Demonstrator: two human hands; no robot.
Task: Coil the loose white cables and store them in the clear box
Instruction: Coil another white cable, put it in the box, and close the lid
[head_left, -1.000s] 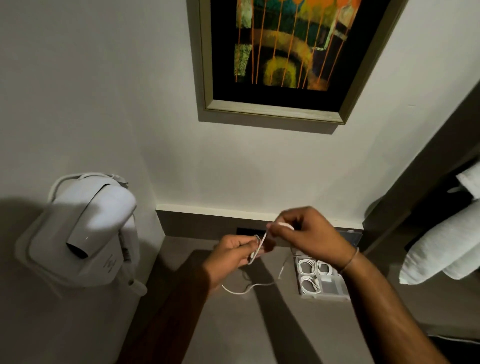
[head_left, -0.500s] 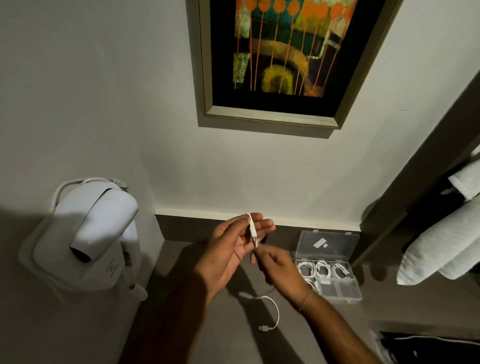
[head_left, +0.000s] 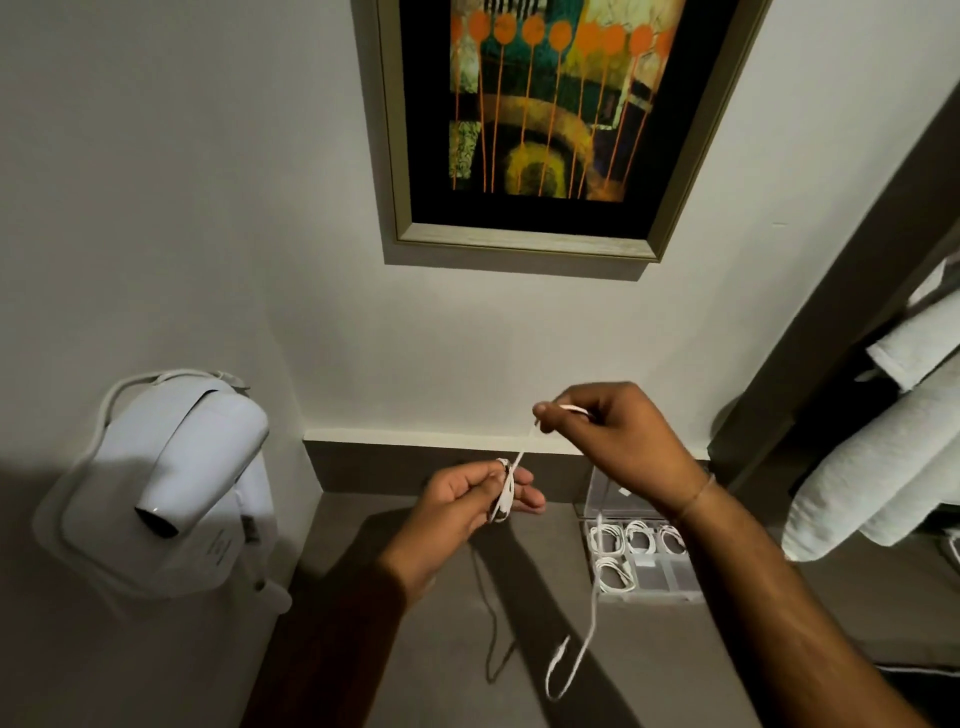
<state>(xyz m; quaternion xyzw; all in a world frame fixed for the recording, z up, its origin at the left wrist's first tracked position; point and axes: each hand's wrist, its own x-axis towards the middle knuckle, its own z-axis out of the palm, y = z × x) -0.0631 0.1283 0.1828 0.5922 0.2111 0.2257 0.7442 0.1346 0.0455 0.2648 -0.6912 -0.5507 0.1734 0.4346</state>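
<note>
A loose white cable (head_left: 584, 644) runs between both hands above the grey counter (head_left: 447, 670). My left hand (head_left: 467, 499) pinches a few small loops of it around its fingers. My right hand (head_left: 618, 436) is raised higher and to the right, gripping the cable taut; the free tail hangs down from it, with its plug dangling just above the counter. The clear box (head_left: 670, 577) stands open on the counter under my right wrist, with several coiled white cables in its compartments. Its lid is partly hidden behind my right arm.
A white wall-mounted hair dryer (head_left: 176, 467) hangs at the left. A framed painting (head_left: 540, 130) is on the wall above. Rolled white towels (head_left: 883, 457) sit on a dark shelf at the right. The counter ends at the back wall.
My right hand has risen from below the left hand to above and right of it, pulling the cable taut. The tail has lifted off the counter and swung right.
</note>
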